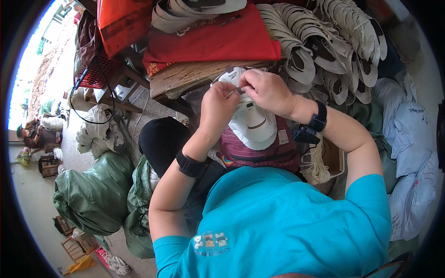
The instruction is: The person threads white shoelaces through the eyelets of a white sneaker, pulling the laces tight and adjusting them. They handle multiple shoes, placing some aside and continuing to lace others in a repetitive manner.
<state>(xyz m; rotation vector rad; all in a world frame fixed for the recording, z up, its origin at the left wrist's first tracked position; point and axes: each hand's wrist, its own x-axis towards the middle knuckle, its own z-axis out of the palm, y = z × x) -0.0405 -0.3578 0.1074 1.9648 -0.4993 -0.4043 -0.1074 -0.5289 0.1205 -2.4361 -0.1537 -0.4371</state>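
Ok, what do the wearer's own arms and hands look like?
The left hand and right hand are ungloved. The turquoise sleeves are short. The left wristband and right wristband are black, the right one carrying a dark boxy unit.

the left hand (219, 107) and right hand (269, 91) pinch a thin strip (230, 94) above a white shoe (246, 119); red cloth (213, 44) lies on the wooden worktop (174, 84).
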